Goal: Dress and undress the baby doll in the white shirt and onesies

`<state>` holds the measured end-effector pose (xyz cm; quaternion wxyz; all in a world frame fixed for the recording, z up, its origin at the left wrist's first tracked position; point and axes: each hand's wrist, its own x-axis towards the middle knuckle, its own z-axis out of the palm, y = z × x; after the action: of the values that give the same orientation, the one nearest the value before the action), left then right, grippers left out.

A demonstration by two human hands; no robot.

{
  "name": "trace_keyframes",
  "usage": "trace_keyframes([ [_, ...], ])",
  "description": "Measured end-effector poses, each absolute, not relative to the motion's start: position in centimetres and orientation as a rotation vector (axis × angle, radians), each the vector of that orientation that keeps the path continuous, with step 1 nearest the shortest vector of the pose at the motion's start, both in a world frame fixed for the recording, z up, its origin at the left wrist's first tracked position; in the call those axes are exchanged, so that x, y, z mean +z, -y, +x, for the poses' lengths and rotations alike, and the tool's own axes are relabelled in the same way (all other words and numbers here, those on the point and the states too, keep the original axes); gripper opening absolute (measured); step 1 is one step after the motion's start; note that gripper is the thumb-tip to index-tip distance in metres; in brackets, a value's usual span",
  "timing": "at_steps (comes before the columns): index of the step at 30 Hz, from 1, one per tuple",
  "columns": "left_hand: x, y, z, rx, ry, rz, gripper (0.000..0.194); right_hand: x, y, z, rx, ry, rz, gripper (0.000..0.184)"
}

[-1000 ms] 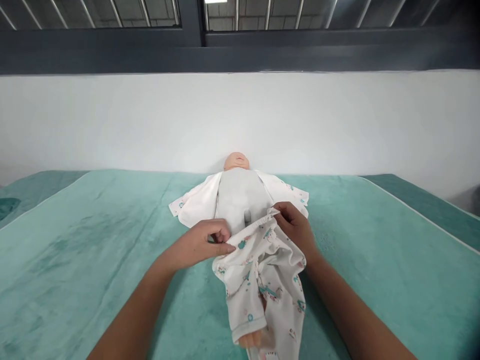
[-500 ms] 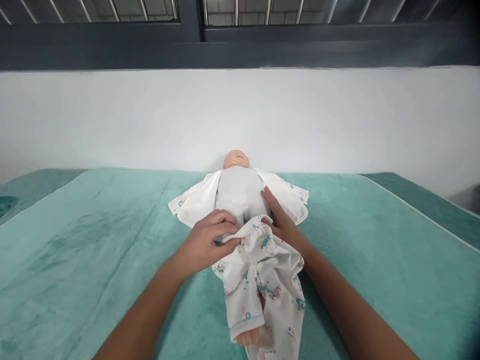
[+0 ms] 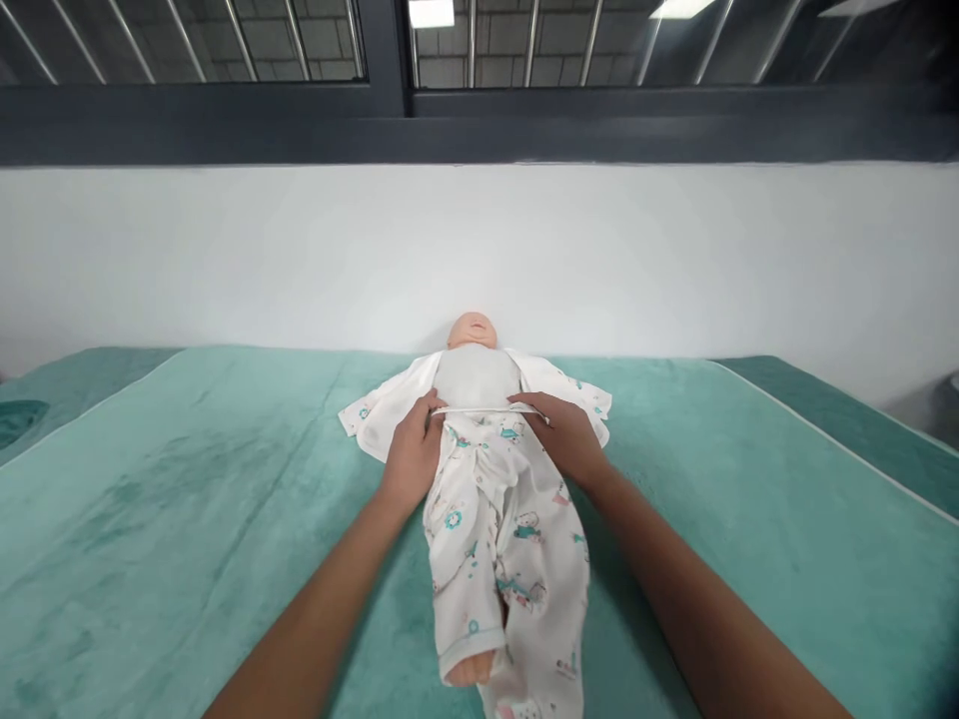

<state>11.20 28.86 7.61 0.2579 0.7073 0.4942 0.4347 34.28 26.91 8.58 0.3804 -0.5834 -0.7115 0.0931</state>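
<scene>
A baby doll [image 3: 474,330] lies on its back with its head near the wall. White printed pants [image 3: 486,499] cover its legs, and the waistband [image 3: 479,409] is stretched straight across the belly. My left hand [image 3: 415,444] is closed on the waistband's left end, thumb and fingers pinching it. At the right end, my right hand [image 3: 565,431] grips the same band. The doll's grey cloth torso [image 3: 478,377] shows above the band. Its white jacket [image 3: 394,394] lies spread open under it. One foot [image 3: 472,667] sticks out of the left pant leg; the other leg's end is hidden.
A green cloth [image 3: 187,519] covers the surface under the doll, with darker green cloth [image 3: 794,399] at the sides. Behind stands a white wall [image 3: 479,240] below a dark window frame [image 3: 390,130] with metal bars. A dark object [image 3: 945,404] is partly in view at the right edge.
The waistband has been drawn up toward the chest and pulled wide, covering the lower torso. My left hand has moved up and outward to the band's left end. The view has tilted up slightly.
</scene>
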Motion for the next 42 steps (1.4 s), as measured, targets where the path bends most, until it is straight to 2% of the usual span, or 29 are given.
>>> trace_keyframes([
  [7, 8.1, -35.2, 11.0, 1.144, -1.478, 1.797, 0.018, 9.2, -31.6, 32.9, 0.480, 1.466, -1.524, 0.018],
  [10, 7.2, -35.9, 11.0, 1.120, -1.470, 1.754, 0.017, 8.3, -31.7, 32.6, 0.520, 1.335, -1.555, 0.024],
  [13, 7.0, -35.4, 10.9, 1.098, -1.437, 1.747, 0.017, 8.4, -31.1, 33.5, 0.566, 1.432, -1.614, 0.034],
  [17, 7.7, -34.8, 10.8, 1.091, -1.419, 1.814, 0.020, 9.6, -30.2, 35.4, 1.027, 1.554, -1.679, 0.043],
  [19, 8.2, -34.7, 10.7, 1.054, -1.451, 1.876, 0.023, 10.1, -29.8, 36.0, 1.235, 1.584, -1.604, 0.038],
  [21, 8.6, -34.5, 10.7, 0.937, -1.526, 1.927, 0.026, 10.4, -29.4, 36.4, 1.303, 1.611, -1.547, 0.032],
  [24, 9.0, -34.3, 10.4, 0.741, -1.583, 1.923, 0.025, 10.3, -29.0, 36.8, 1.282, 1.677, -1.509, 0.023],
  [27, 9.0, -33.9, 10.0, 0.711, -1.477, 1.809, 0.021, 10.0, -28.8, 36.7, 1.246, 1.676, -1.467, 0.020],
  [32, 9.2, -32.7, 9.7, 0.718, -1.340, 1.550, 0.032, 9.6, -28.8, 35.8, 1.222, 1.519, -1.497, 0.033],
  [35, 9.6, -32.0, 9.9, 0.731, -1.179, 1.397, 0.040, 9.0, -29.1, 35.2, 1.071, 1.488, -1.498, 0.041],
  [38, 9.8, -31.8, 10.2, 0.787, -1.116, 1.330, 0.045, 8.3, -29.4, 34.9, 0.917, 1.432, -1.448, 0.040],
  [42, 9.8, -32.0, 10.7, 0.814, -1.139, 1.272, 0.046, 7.5, -29.6, 34.8, 0.975, 1.264, -1.411, 0.031],
])
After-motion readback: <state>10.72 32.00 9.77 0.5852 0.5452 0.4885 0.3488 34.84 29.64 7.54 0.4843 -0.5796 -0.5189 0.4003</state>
